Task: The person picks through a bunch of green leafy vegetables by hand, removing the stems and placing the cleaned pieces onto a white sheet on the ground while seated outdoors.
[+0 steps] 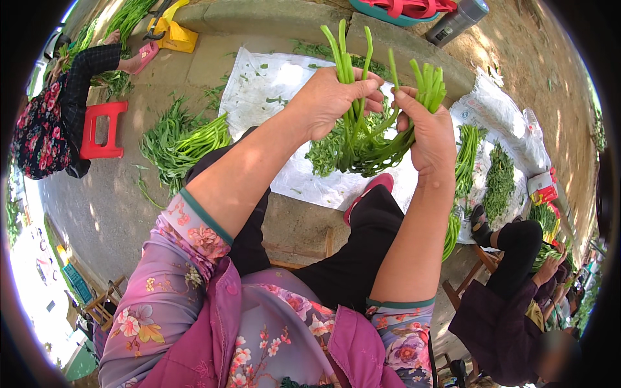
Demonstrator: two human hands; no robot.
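Note:
My left hand (pixel 326 100) is closed around a few long green vegetable stems (pixel 343 55), their cut ends pointing up. Opposite it, my right hand (pixel 428 132) grips a thicker bunch of the same stems (pixel 428 84). One stem (pixel 392 68) stands between the two hands, near my right fingertips. The leafy parts of both bunches hang down and merge below the hands. Beneath them a white woven sheet (pixel 249 90) lies on the ground with loose greens (pixel 323 152) on it. Left of the sheet lies a pile of leafy stems (pixel 178 139).
A red plastic stool (pixel 103 129) and a seated person are at the left. On the right, another white sheet (pixel 491 110) holds bundled greens (pixel 499 184), near a seated co-worker. A grey flask (pixel 458 22), teal basin (pixel 388 16) and yellow bag (pixel 176 32) stand at the far side.

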